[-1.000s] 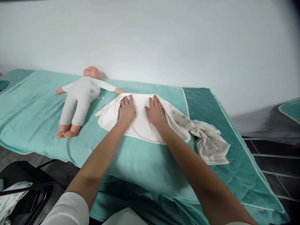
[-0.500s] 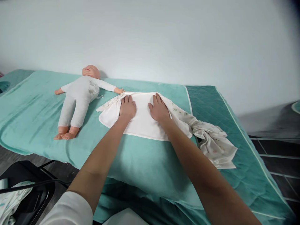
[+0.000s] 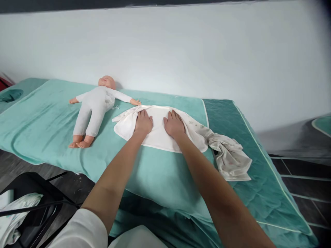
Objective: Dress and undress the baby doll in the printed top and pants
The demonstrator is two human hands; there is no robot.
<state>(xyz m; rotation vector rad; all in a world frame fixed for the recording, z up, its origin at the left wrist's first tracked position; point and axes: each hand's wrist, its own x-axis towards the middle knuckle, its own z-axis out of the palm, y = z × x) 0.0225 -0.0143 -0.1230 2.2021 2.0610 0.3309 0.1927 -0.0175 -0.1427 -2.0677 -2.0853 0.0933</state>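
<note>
A small white baby garment (image 3: 159, 137) with a patterned outer side lies spread on the green bed cover (image 3: 152, 172). My left hand (image 3: 143, 123) rests flat on its left part, fingers stretched towards the far edge. My right hand (image 3: 174, 124) presses flat on the right part, thumb apart from the fingers. Both palms face down and grasp nothing. Close to the garment's far left corner is the hand of a baby doll (image 3: 94, 100), which lies on its back in a white suit. Bunched patterned cloth (image 3: 230, 156) adjoins the garment's right end.
A black chair (image 3: 38, 186) with folded cloth (image 3: 24, 208) on it stands at the lower left, beside the bed. Behind the bed rises a white wall (image 3: 181, 51). Dark floor tiles (image 3: 305, 175) show beyond the bed's right edge.
The camera view has shifted slightly, so the scene sits a little differently. Both hands stay flat on the garment, with the right fingers slightly lower on it. The doll has not moved.
</note>
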